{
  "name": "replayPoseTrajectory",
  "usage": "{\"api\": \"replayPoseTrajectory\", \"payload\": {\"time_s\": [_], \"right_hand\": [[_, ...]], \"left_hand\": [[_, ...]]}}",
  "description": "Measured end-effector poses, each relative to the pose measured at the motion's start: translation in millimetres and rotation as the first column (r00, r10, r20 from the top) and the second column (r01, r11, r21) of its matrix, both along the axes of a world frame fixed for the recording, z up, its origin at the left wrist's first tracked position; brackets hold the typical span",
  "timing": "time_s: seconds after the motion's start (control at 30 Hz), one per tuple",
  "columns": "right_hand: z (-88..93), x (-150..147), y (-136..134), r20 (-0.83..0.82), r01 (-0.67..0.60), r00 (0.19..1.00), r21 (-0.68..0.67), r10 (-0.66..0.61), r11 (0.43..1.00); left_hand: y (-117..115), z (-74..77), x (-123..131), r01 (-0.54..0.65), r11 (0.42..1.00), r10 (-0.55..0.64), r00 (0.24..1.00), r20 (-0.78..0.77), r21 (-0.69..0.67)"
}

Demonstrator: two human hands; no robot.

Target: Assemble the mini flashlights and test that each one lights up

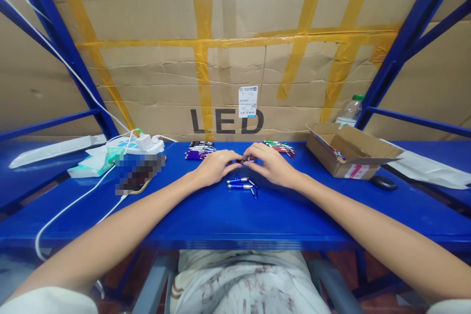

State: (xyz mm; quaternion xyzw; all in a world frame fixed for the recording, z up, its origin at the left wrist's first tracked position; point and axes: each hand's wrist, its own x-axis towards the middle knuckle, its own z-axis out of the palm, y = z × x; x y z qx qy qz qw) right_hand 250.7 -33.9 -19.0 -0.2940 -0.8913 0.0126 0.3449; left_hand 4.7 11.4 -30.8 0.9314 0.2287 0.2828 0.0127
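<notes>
My left hand [217,166] and my right hand [271,163] meet above the middle of the blue table, fingertips pinched together. Between them is a small metallic keychain flashlight [251,159], mostly hidden by the fingers. Just below the hands lie two blue keychain flashlights [239,187] with carabiner clips at their right ends. Left of my left hand sits a group of purple keychain flashlights [195,155], with black and silver ones behind it. Beyond my right hand, red keychain flashlights [282,149] and green ones lie in a row.
At right stands an open cardboard box [355,154] with some items inside, beside a black mouse [383,183] and a bottle [351,110]. On the left are a phone [142,175], a tissue pack [91,163], a power strip [154,145] and white cables. A large cardboard sheet [165,78] closes the back.
</notes>
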Motion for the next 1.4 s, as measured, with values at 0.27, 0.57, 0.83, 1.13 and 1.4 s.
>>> {"api": "replayPoseTrajectory", "payload": {"time_s": [0.27, 0.57, 0.83, 1.13, 1.4], "right_hand": [[-4.5, 10, 12, 0.027, 0.132, 0.991, 0.065, -0.134, 0.989], [-23.6, 18, 24, 0.381, 0.177, 0.912, -0.022, -0.155, 0.984], [-9.9, 17, 19, 0.390, 0.236, 0.902, -0.091, -0.183, 0.968], [-4.2, 8, 9, 0.049, 0.105, 0.993, 0.011, -0.105, 0.994], [-5.8, 4, 3, 0.118, 0.081, 0.989, 0.087, -0.091, 0.993]], "left_hand": [[2, -1.2, -1, -0.043, 0.998, 0.042, 0.999, -0.018, -0.046], [7, -2.5, -2, -0.074, 0.997, 0.073, 0.996, -0.043, -0.030], [5, -1.6, -2, -0.090, 0.995, 0.087, 0.994, -0.062, -0.050], [-1, 0.4, 2, -0.119, 0.990, 0.114, 0.991, -0.074, -0.077], [-3, 1.4, 4, -0.056, 0.983, 0.053, 0.998, -0.021, -0.172]]}}
